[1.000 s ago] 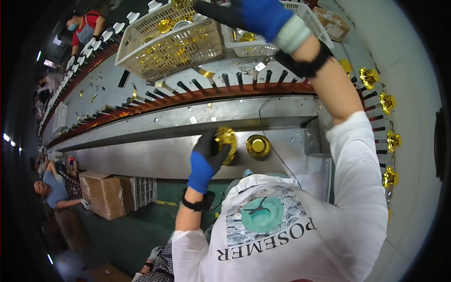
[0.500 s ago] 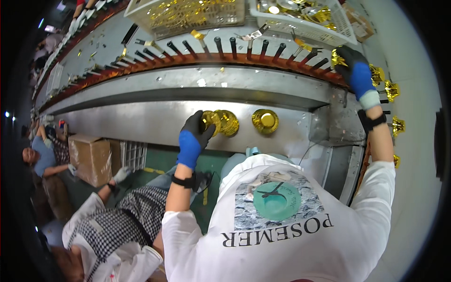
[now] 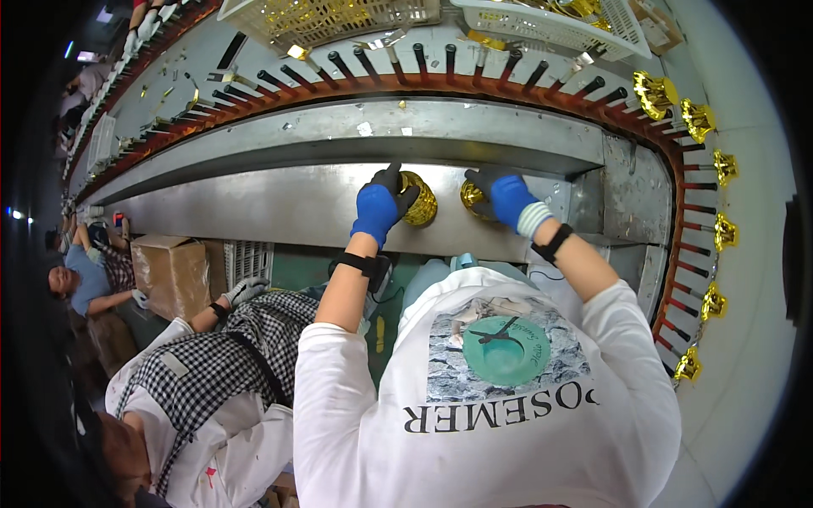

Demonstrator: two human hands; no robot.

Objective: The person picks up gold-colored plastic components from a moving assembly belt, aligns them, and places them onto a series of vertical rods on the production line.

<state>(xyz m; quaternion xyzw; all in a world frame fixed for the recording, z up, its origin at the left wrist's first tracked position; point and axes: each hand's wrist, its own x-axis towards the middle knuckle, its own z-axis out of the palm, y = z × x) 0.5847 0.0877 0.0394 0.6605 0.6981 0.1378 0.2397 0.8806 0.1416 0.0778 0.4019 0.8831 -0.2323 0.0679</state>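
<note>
A stack of shiny gold cup-shaped pieces with flared rims (image 3: 423,203) stands on the metal bench (image 3: 288,203). My left hand (image 3: 381,203), in a blue and black glove, is closed around the stack's left side, thumb at the near edge. To the right, a separate gold flared piece (image 3: 472,197) lies under the fingers of my right hand (image 3: 504,200). That hand is gloved alike and curls over the piece, hiding its right part. More gold flared pieces (image 3: 656,95) sit on the pegs at the right bend of the line.
A curved row of dark-tipped pegs (image 3: 421,63) runs behind the bench and down the right side. White crates (image 3: 550,25) with gold parts stand beyond it. At left, a co-worker in a checked apron (image 3: 199,364) is close to my left arm; a cardboard box (image 3: 169,275) stands behind.
My right hand has left the gold piece at the right-hand pegs and come down to the single piece on the bench. My left hand has shifted slightly right along with the stack.
</note>
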